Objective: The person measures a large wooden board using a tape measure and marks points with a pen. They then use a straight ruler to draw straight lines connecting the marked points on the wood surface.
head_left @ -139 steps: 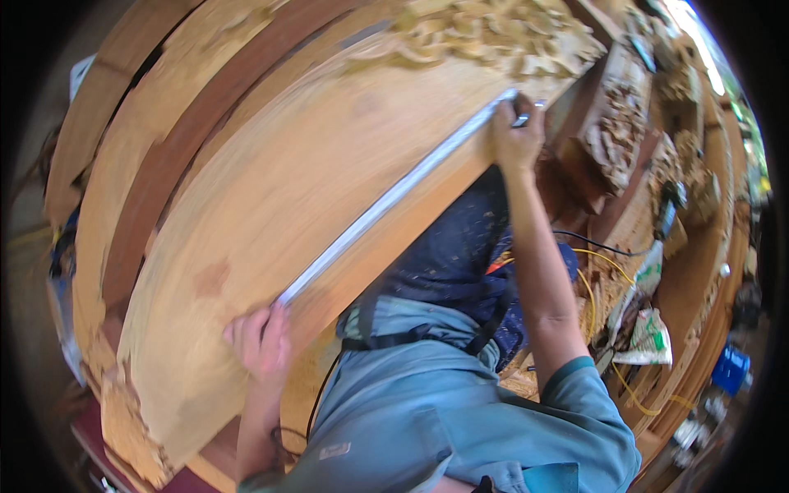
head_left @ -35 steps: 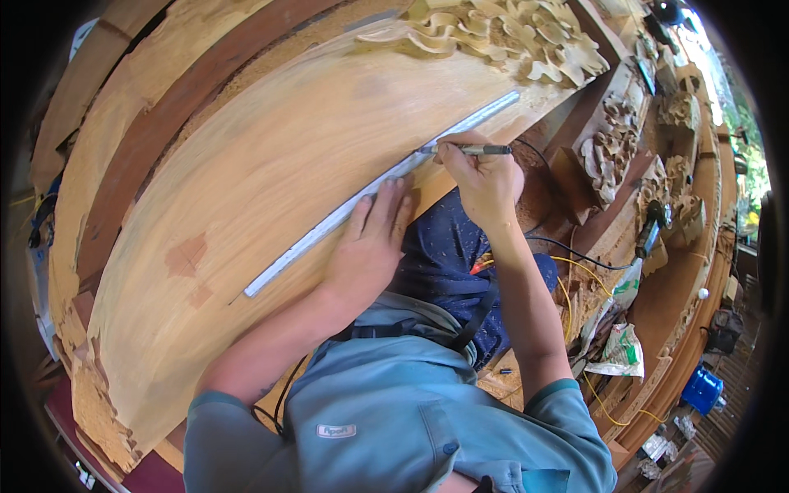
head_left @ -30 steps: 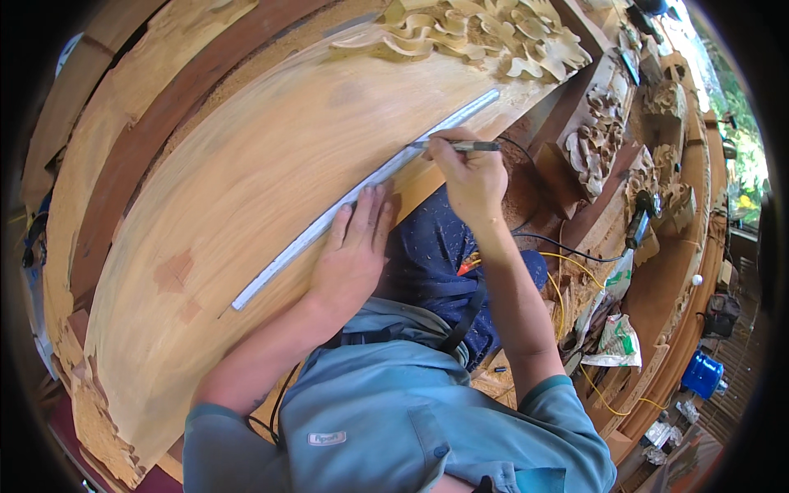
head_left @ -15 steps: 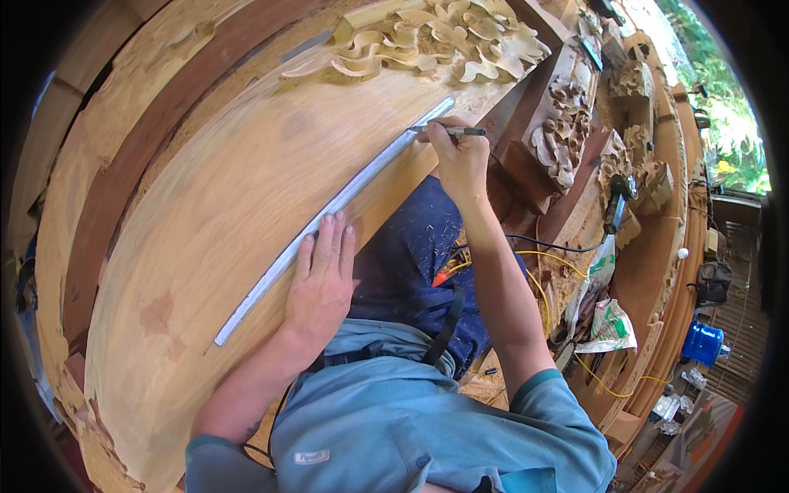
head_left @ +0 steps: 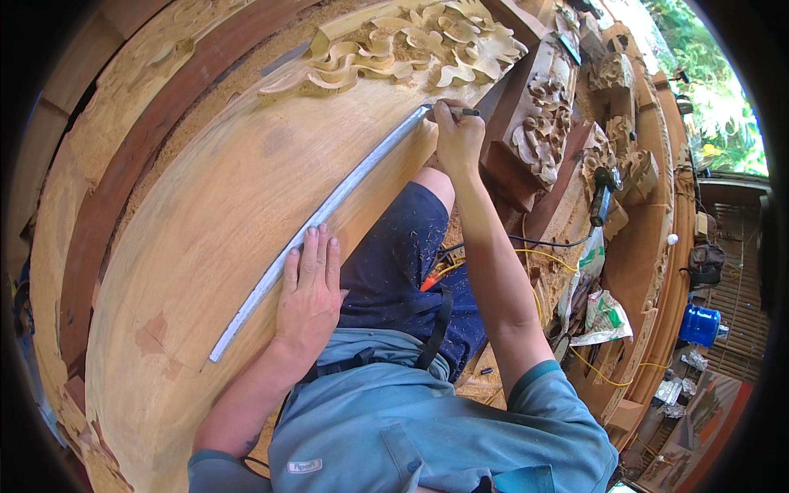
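A large pale wooden board (head_left: 205,205) with a curved outer edge lies before me, and a long grey-white straight strip (head_left: 353,174) runs diagonally across it. My left hand (head_left: 309,304) rests flat, fingers stretched out, with its fingertips on the strip's lower half. In my right hand (head_left: 459,146) a dark pen (head_left: 467,112) is pinched, its tip at the far end of the strip. The fingers there hide part of the pen's front. Beyond the strip, carved scrolling leaves (head_left: 394,53) rise from the board's far end.
Carved dark timber pieces (head_left: 546,135) stand to the right, near a black-handled power tool (head_left: 604,195). A yellow cord (head_left: 546,256) and a white-green bag (head_left: 604,320) lie closer. A blue water jug (head_left: 700,325) is at the far right. A reddish-brown beam (head_left: 115,189) curves along the left.
My right hand has drawn the pen along the strip to its far end. My left hand stays on the strip. The whole view has shifted slightly.
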Demonstrator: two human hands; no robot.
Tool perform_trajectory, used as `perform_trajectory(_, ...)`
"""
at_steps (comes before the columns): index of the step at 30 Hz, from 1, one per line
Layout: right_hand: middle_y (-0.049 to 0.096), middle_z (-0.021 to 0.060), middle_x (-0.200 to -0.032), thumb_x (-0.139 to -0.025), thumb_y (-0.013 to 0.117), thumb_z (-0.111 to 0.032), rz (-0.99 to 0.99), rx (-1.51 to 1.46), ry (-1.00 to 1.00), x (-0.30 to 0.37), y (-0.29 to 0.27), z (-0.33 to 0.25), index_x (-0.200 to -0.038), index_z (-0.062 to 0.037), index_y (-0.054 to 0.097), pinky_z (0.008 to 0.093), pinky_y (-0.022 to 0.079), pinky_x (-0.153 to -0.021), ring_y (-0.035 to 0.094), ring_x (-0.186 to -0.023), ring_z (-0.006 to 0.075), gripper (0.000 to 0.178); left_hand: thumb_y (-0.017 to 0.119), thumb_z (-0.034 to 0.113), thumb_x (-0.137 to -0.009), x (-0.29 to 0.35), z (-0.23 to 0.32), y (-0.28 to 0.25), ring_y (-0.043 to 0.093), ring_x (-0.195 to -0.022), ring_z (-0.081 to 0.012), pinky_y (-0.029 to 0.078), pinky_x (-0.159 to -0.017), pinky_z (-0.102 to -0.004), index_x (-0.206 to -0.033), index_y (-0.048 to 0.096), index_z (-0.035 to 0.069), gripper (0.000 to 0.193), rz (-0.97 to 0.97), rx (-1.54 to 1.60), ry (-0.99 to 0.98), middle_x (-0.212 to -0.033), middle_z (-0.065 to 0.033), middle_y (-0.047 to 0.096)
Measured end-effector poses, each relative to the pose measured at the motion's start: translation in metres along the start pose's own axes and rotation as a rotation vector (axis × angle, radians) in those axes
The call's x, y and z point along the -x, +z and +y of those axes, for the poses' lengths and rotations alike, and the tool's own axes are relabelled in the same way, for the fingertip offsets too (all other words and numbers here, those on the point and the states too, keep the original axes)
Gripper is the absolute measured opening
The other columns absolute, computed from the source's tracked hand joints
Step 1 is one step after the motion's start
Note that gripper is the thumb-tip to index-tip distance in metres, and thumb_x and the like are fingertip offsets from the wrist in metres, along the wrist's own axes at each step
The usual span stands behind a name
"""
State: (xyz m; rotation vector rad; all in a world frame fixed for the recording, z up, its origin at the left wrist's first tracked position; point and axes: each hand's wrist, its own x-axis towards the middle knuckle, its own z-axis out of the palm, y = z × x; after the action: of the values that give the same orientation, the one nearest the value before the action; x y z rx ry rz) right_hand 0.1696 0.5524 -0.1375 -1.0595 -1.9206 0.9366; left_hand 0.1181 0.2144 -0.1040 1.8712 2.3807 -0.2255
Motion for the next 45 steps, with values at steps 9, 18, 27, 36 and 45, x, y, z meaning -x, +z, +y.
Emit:
perform_trajectory(9, 0.078, 0.0144, -0.087, -0.095, 0.066, -0.022, 0.032, 0.110, -0.004, -0.007, 0.002, 0.003, -0.102, 0.0037, 0.076, 0.0314, 0.055, -0.078, 0.074, -0.081, 0.0186, 0.028, 0.079, 0.036, -0.084, -0.001, -0.003, -0.006, 0.037, -0.146, -0.0409, 0.031, -0.118, -0.0501, -0.145, 0.046, -0.007, 0.083, 0.154, 0.148, 0.038, -0.151, -0.0271, 0.045)
perform_trajectory(18, 0.076, 0.0181, -0.087, -0.094, 0.069, -0.019, -0.042, 0.143, -0.165, 0.034, 0.003, -0.022, -0.104, 0.0006, 0.075, 0.0329, 0.055, -0.075, 0.074, -0.079, 0.0238, 0.023, 0.067, 0.053, -0.091, -0.001, 0.000, -0.001, 0.020, -0.157, -0.0344, 0.014, -0.126, -0.0504, -0.157, 0.040, 0.003, 0.087, 0.019, -0.027, 0.000, -0.167, -0.0186, 0.030)
perform_trajectory(27, 0.071, 0.0148, -0.076, -0.095, 0.070, -0.016, -0.200, 0.062, -0.158, 0.086, 0.005, -0.067, -0.102, -0.0002, 0.075, 0.0276, 0.051, -0.063, 0.068, -0.067, 0.0117, 0.018, 0.068, 0.052, -0.090, -0.001, 0.000, -0.002, 0.021, -0.157, -0.0336, 0.012, -0.126, -0.0519, -0.155, 0.044, 0.004, 0.084, 0.026, -0.049, 0.000, -0.165, -0.0175, 0.034)
perform_trajectory(36, 0.074, 0.0111, -0.080, -0.098, 0.066, -0.013, -0.389, -0.167, -0.027, 0.127, 0.008, -0.098, -0.099, 0.0046, 0.073, 0.0277, 0.054, -0.071, 0.069, -0.076, 0.0128, 0.019, 0.067, 0.050, -0.090, -0.002, -0.002, -0.004, 0.021, -0.157, -0.0349, 0.020, -0.124, -0.0501, -0.155, 0.044, 0.003, 0.084, 0.016, 0.020, 0.009, -0.164, -0.0194, 0.035)
perform_trajectory(45, 0.075, 0.0115, -0.082, -0.096, 0.066, -0.014, -0.266, -0.294, 0.136, 0.038, 0.000, -0.026, -0.095, 0.0097, 0.072, 0.0292, 0.055, -0.077, 0.070, -0.078, 0.0163, 0.024, 0.071, 0.050, -0.089, -0.004, -0.001, -0.004, 0.023, -0.156, -0.0356, 0.022, -0.124, -0.0494, -0.155, 0.043, 0.002, 0.086, 0.025, 0.045, 0.006, -0.165, -0.0195, 0.033)
